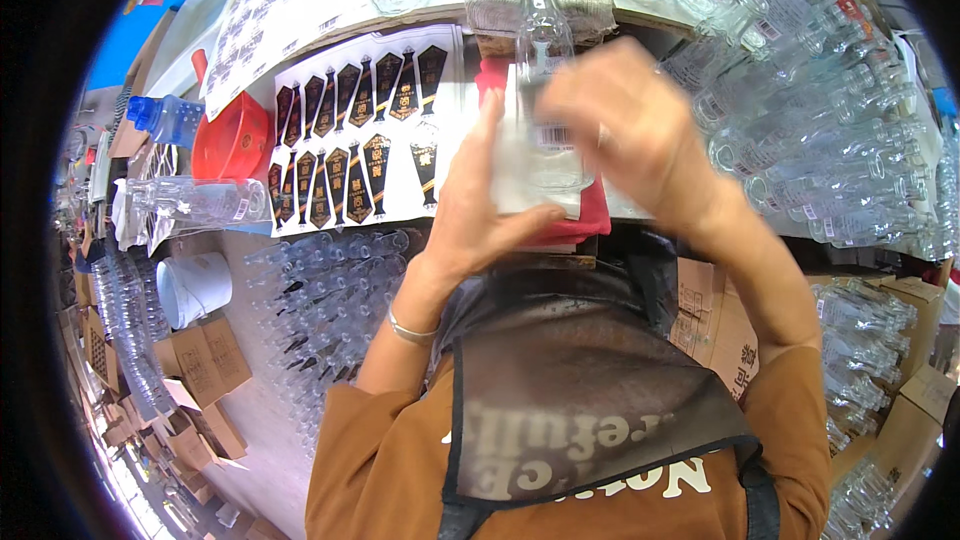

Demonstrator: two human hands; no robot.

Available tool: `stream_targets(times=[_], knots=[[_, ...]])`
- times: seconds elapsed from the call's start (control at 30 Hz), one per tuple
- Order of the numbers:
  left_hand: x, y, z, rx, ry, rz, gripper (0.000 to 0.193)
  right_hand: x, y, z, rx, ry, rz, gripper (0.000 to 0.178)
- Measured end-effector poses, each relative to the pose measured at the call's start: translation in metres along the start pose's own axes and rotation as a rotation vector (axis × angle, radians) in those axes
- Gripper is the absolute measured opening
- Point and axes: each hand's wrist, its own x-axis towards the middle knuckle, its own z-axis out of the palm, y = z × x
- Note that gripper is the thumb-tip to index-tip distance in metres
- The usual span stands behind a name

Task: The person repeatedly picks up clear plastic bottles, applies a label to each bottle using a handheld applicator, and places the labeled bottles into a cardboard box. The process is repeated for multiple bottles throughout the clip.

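A clear glass bottle (544,35) lies in front of me, its neck pointing away over a folded grey cloth (485,6). Under its body are white paper and a red cloth (597,212). My left hand (470,205) is open along the bottle's left side, fingers straight and thumb spread toward its base; whether it touches the glass I cannot tell. Over the right side of the bottle is my right hand (640,130), bent at the wrist and smeared by motion, so its grip is unclear. Left of my left hand lies a sheet of dark tie-shaped labels (350,135).
Many clear bottles (830,150) lie stacked on the right, and others stand along the far edge. At left are a red container (235,140), a blue bottle (165,112) and a lying glass bottle (205,200). Below stand floor bottles (330,290), a white bucket (195,288) and cartons (205,365).
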Motion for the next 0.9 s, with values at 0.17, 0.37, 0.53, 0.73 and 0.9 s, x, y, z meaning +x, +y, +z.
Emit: stream_targets(times=[0.17, 0.37, 0.53, 0.73, 0.9], knots=[[-0.005, 0.011, 0.019, -0.149, 0.179, -0.098, 0.114, 0.012, -0.037, -0.016, 0.334, -0.214, 0.129, 0.022], [0.001, 0.023, 0.023, -0.044, 0.256, -0.033, 0.12, 0.04, 0.019, -0.002, -0.132, -0.029, 0.156, 0.021], [-0.006, 0.018, 0.026, -0.099, 0.277, -0.059, 0.126, 0.016, -0.022, 0.0, 0.104, -0.323, 0.088, 0.02], [-0.009, 0.011, 0.026, -0.208, 0.201, -0.097, 0.127, 0.008, 0.013, -0.006, 0.048, -0.093, 0.091, 0.017], [-0.009, 0.017, 0.022, -0.168, 0.174, -0.086, 0.118, 0.009, 0.027, -0.005, 0.161, -0.103, 0.225, 0.018]])
